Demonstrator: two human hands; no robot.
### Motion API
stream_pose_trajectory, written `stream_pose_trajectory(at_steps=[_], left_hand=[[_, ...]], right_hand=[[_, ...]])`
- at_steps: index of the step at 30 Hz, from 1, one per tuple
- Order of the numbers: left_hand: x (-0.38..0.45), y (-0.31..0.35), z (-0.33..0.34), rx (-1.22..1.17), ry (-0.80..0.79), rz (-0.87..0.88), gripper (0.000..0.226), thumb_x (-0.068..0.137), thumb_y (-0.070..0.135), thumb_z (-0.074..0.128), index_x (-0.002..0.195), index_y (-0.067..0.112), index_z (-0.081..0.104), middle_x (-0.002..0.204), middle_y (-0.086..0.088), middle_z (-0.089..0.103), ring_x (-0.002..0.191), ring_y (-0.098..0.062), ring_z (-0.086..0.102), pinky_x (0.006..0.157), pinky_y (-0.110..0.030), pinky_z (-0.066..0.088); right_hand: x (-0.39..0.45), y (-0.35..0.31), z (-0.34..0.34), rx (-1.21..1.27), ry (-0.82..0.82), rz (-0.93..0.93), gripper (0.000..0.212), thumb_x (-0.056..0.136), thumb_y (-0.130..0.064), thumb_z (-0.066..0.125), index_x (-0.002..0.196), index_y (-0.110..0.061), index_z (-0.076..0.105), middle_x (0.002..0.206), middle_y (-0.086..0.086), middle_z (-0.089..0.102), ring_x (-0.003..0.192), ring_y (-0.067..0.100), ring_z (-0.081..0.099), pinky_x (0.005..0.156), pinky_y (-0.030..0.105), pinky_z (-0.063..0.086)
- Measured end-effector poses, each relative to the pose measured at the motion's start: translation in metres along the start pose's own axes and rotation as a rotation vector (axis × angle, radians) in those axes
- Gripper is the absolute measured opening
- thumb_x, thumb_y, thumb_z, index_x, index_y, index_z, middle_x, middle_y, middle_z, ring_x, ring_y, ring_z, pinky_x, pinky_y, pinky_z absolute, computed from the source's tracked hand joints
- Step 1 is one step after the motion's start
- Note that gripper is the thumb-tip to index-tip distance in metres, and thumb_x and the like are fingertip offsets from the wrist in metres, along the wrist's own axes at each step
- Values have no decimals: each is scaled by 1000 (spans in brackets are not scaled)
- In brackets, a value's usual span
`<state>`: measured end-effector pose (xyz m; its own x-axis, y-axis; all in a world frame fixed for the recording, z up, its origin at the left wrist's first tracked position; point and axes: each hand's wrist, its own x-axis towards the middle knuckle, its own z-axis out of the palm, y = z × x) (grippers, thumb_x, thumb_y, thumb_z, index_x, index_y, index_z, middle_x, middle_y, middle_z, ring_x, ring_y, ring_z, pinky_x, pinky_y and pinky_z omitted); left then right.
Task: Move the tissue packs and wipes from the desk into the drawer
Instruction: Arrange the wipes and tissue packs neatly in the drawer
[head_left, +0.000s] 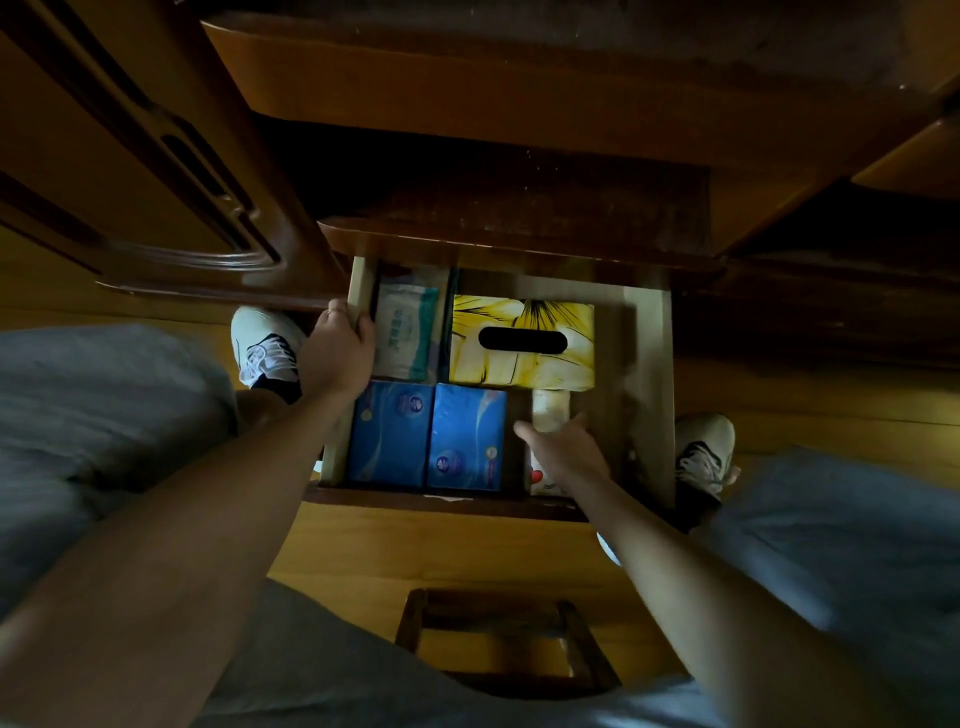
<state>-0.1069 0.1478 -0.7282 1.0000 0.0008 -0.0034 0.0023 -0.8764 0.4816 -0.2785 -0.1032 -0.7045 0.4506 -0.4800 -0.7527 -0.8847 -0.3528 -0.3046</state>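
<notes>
pressing a white pack (550, 410) into the drawer (647, 395) w/ right hand (566, 452), fingers spread flat on it. left hand (340, 345) is gripping the drawer's side. pack's prob soft, light; best pinching its long edges.

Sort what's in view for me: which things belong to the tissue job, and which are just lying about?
Part of the job:
- open wooden drawer
- yellow flower-print tissue box
- two blue tissue packs
- white-and-teal wipes pack
- pale pack with red print under the right hand
- left hand on the drawer's side

Just lying about:
- small wooden stool
- white sneakers
</notes>
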Motion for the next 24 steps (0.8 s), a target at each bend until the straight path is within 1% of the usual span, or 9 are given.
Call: stream_pose_trajectory(at_steps=[3, 4, 8, 10, 12, 15, 19, 22, 24], left_hand=[[1, 1, -1, 12, -11, -15, 33, 99, 34, 43, 114, 6, 54, 108, -19, 65, 95, -43, 63, 67, -41, 44], [1, 1, -1, 16, -13, -20, 33, 99, 34, 43, 114, 6, 54, 108, -19, 65, 95, -43, 63, 67, -41, 45], [3, -1, 2, 15, -7, -20, 33, 99, 35, 42, 112, 7, 54, 104, -19, 65, 91, -42, 63, 66, -39, 43], [3, -3, 4, 13, 0, -23, 34, 97, 35, 42, 112, 7, 54, 103, -19, 65, 90, -42, 63, 65, -38, 40], [4, -4, 5, 12, 11, -21, 35, 97, 36, 42, 111, 7, 55, 102, -19, 65, 90, -42, 63, 64, -37, 38], [4, -5, 6, 5, 16, -18, 35, 96, 38, 40, 108, 8, 54, 101, -18, 65, 88, -42, 63, 64, -34, 35], [4, -5, 6, 9, 18, -27, 35, 97, 38, 41, 107, 8, 55, 101, -18, 65, 88, -42, 63, 63, -34, 34], [3, -6, 6, 3, 9, -23, 35, 98, 38, 42, 109, 8, 55, 102, -17, 66, 88, -41, 63, 63, -34, 36], [3, -6, 6, -3, 6, -28, 35, 98, 38, 41, 110, 8, 55, 103, -17, 66, 90, -41, 63, 64, -34, 36]], right_hand=[[14, -16, 9, -37, 34, 78, 74, 83, -56, 72, 139, -14, 46, 123, 9, 64, 110, 29, 64, 87, 40, 53], [17, -18, 12, -44, 51, 116, 70, 84, -51, 73, 137, -15, 47, 121, 10, 65, 109, 29, 65, 89, 42, 55], [21, -19, 23, -93, 181, 113, 63, 87, -35, 73, 137, -16, 39, 125, 13, 59, 109, 32, 63, 88, 49, 57], [22, -20, 21, -144, 164, 112, 58, 87, -36, 72, 134, -20, 41, 122, 10, 61, 109, 31, 63, 88, 45, 55], [24, -21, 17, -217, 163, 107, 54, 87, -38, 71, 132, -23, 43, 119, 6, 64, 109, 28, 64, 82, 38, 51], [21, -23, 18, -336, 212, 46, 51, 90, -32, 70, 132, -26, 43, 119, 6, 65, 108, 28, 65, 71, 36, 43], [15, -28, 24, -507, 223, -77, 57, 90, -30, 70, 137, -24, 39, 128, 12, 61, 111, 31, 64, 76, 39, 45], [15, -32, 22, -652, 214, -175, 55, 90, -28, 71, 136, -22, 41, 127, 12, 60, 107, 31, 66, 69, 38, 40], [15, -34, 16, -715, 207, -212, 56, 89, -24, 72, 136, -21, 42, 127, 13, 58, 104, 32, 66, 65, 39, 41]])
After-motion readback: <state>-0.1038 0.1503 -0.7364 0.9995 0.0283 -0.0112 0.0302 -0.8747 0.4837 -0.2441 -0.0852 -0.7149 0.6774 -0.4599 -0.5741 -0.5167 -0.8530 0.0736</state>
